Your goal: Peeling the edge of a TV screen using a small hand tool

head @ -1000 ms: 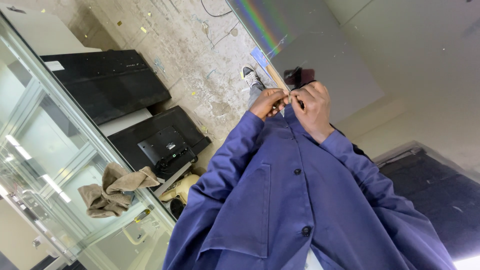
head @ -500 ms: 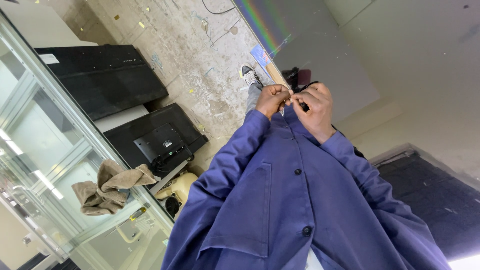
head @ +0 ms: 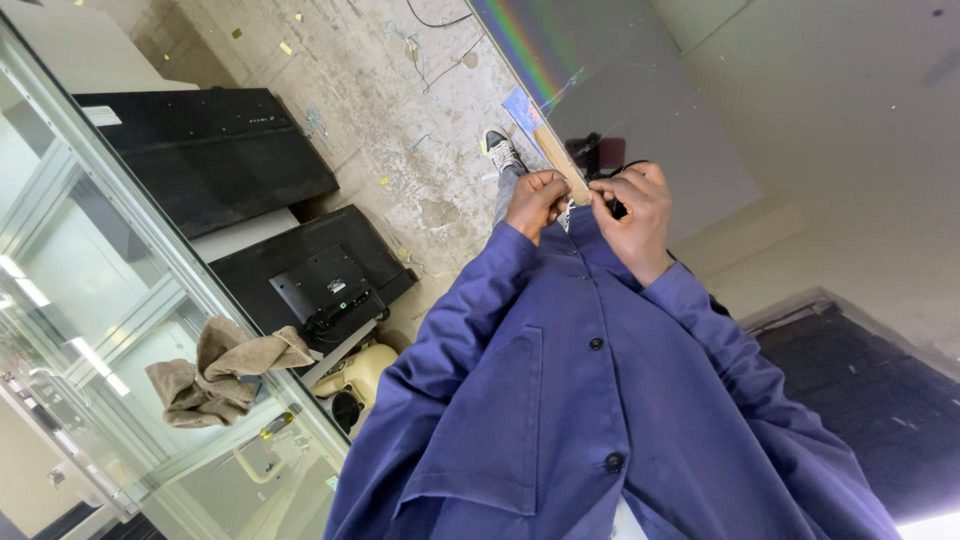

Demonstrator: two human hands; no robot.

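Glass fronts a cabinet (head: pixel 95 300) along the left edge of the view, and a brown cloth (head: pixel 215 375) lies crumpled on its shelf. Beside it, two flat black screens (head: pixel 205 150) lie on the concrete floor (head: pixel 400 120), with a cream-coloured object (head: pixel 360 375) near the lower one; I cannot tell what it is.

Further right, the left hand (head: pixel 535 200) is closed in a narrow pinch on the front edge of a blue coat (head: pixel 560 400), low on the garment where the last button (head: pixel 596 343) has been passed. A grey shoe (head: pixel 503 152) shows on the floor just above this hand.

The right hand (head: pixel 635 215) meets it from the other side, fingers pinched shut on the same edge, the two hands almost touching. Something small and black (head: pixel 612 207) sits under the right fingers, too hidden to name. A wooden strip (head: pixel 562 160) leans at the foot of the pale wall (head: pixel 830 130) just beyond.

As I judge it, the risk is slippage. Both pinches are fingertip-only, so the cloth edge could slide free, and the small black thing could drop to the hard floor if the right hand loosens.
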